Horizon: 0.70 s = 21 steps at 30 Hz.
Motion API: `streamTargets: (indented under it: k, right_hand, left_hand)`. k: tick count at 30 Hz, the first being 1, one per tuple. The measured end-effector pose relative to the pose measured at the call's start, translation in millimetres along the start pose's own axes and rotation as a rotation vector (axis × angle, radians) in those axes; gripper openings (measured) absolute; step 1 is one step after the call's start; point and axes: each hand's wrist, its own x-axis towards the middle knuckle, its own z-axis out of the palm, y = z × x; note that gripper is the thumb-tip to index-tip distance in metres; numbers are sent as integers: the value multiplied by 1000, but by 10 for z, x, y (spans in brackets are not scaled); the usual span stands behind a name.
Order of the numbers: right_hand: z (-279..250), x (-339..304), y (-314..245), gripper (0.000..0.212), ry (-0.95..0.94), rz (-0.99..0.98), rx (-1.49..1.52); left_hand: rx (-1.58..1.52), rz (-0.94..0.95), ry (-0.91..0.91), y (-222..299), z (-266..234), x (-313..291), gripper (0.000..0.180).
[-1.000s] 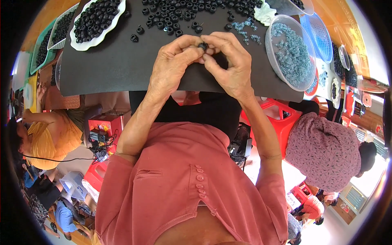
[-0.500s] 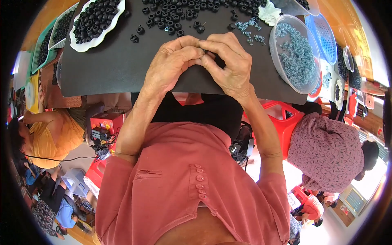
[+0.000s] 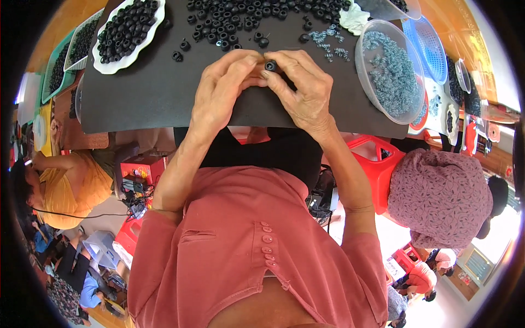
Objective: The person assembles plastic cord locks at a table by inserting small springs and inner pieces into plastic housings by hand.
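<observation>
Above the near part of the dark table (image 3: 136, 104), my two hands meet at the fingertips. A small black bead-like part (image 3: 270, 65) with a round hole facing up is pinched between the thumb and fingers of my right hand (image 3: 303, 90). My left hand (image 3: 219, 93) is closed beside it, thumb and fingers pressed together; what they hold, if anything, is hidden. Beyond my hands lies a heap of similar black parts (image 3: 235, 19), with a few loose ones nearer. Small bluish coil springs (image 3: 322, 41) are scattered to the right of the heap.
A scalloped white plate (image 3: 104, 66) of black parts stands far left. On the right, a clear round tub (image 3: 363, 82) holds many springs, near a crumpled white tissue (image 3: 354, 19) and a blue basket (image 3: 429, 49). A red stool (image 3: 380, 169) and seated people flank me.
My fingertips have parted slightly, and the black part's holed end now shows in my right fingers. My left fingers have drawn a little back to the left.
</observation>
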Motion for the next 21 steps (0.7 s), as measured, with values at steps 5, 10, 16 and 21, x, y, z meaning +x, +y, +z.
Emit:
streamTargets:
  k: [5,10,16,21]
  right_hand:
    - [-29,10,22,21,-11,2,14]
    - [-578,535,272,17,125,86,-207]
    - [-1427,1379,1135,20,216,125,-585]
    - [-915,1107,851,24,-81,184,-431]
  left_hand:
    - [313,207,194,-111,-45,-72,24]
    - [404,196,150,-63,10,-73,20]
    - [404,170,116,-78,29,-56,17]
    - [376,176,116,-65,22,-73,15]
